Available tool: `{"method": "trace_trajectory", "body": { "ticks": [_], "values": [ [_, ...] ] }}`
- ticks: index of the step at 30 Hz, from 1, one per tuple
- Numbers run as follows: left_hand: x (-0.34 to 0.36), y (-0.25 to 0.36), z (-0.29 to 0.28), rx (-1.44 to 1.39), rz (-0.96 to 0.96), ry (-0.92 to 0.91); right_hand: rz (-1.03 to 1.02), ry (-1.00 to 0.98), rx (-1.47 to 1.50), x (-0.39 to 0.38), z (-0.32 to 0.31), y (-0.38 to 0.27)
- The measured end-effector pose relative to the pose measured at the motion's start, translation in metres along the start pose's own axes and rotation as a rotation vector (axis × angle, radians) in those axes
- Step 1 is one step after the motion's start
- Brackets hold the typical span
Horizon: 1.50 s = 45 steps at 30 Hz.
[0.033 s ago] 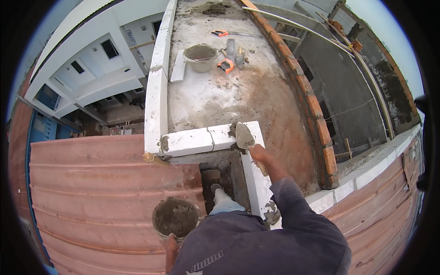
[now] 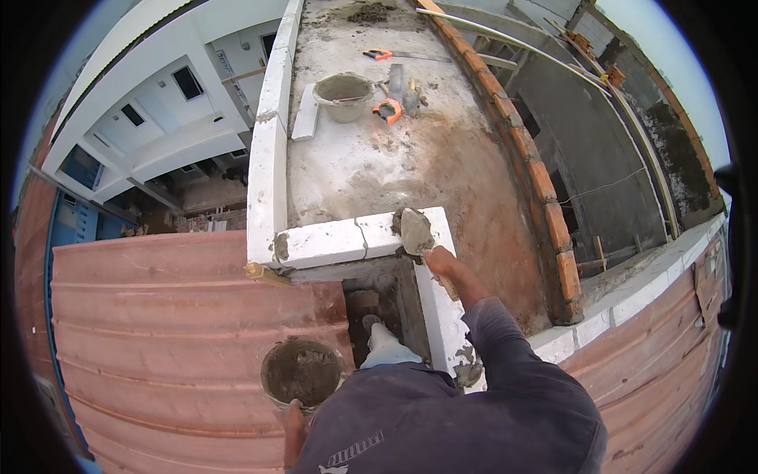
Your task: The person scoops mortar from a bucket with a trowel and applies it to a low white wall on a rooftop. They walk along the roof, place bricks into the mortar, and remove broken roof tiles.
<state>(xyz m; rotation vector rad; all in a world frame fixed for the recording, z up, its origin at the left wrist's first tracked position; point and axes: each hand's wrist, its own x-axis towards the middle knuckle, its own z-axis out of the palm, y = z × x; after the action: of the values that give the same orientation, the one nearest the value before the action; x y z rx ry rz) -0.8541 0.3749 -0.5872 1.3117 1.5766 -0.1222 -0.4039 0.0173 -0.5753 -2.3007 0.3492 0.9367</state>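
A white building (image 2: 158, 118) with dark windows fills the upper left. Below it spreads the reddish ribbed metal roof (image 2: 174, 332), and ahead lies the long concrete slab (image 2: 355, 178), stained rusty brown toward the right. A low wall of white blocks (image 2: 320, 242) edges that slab along the left, turns across the near end, and turns again at a corner back toward the person. A course of orange bricks (image 2: 545, 189) runs down the slab's right side. The mortar bucket (image 2: 272, 370) stands on the metal roof to the person's left, with grey mortar (image 2: 312, 381) inside. A second bucket (image 2: 345, 113) sits farther off on the slab, a white block piece (image 2: 305, 114) just beside it and two orange-handled saws (image 2: 387, 111) near it. The left hand (image 2: 294, 423) is at the near rim of the mortar bucket; most of its fingers are hidden, so I cannot tell how far they close. The right hand (image 2: 447, 268) is wrapped firmly around the handle of the trowel (image 2: 417, 231), whose mortar-coated blade is over the wall's corner, pointing away from the person. A dark dab of mortar shows on the block just left of the blade.
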Motion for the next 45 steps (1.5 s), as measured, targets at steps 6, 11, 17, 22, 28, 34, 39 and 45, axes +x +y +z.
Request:
{"method": "trace_trajectory", "body": {
  "ticks": [6, 11, 17, 22, 28, 34, 39, 45],
  "values": [
    [-0.012, 0.043, 0.029, 0.104, 0.056, -0.025, -0.087, -0.006, -0.344, 0.045, -0.025, 0.047],
    [-0.046, 0.059, 0.029, 0.014, 0.101, -0.032, -0.195, -0.042, -0.452, 0.024, -0.04, 0.081],
    [-0.031, 0.028, 0.023, -0.129, -0.062, 0.075, -0.079, -0.284, -0.227, -0.018, -0.09, 0.058],
    [0.002, -0.018, 0.013, -0.369, -0.134, -0.064, 0.113, -0.389, 0.554, -0.01, -0.039, 0.018],
    [0.016, -0.037, 0.001, -0.133, -0.114, -0.038, -0.037, -0.329, 0.209, 0.016, 0.101, -0.076],
    [0.031, -0.025, 0.013, 0.244, -0.075, 0.216, -0.346, -0.377, -0.385, 0.018, 0.119, -0.103],
    [0.048, -0.028, -0.001, 0.442, 0.351, -0.137, -0.341, -0.349, -0.493, -0.007, 0.067, -0.052],
    [0.062, -0.021, 0.016, -0.263, 0.05, -0.257, -0.321, -0.015, -0.297, -0.013, -0.031, 0.044]
  ]
}}
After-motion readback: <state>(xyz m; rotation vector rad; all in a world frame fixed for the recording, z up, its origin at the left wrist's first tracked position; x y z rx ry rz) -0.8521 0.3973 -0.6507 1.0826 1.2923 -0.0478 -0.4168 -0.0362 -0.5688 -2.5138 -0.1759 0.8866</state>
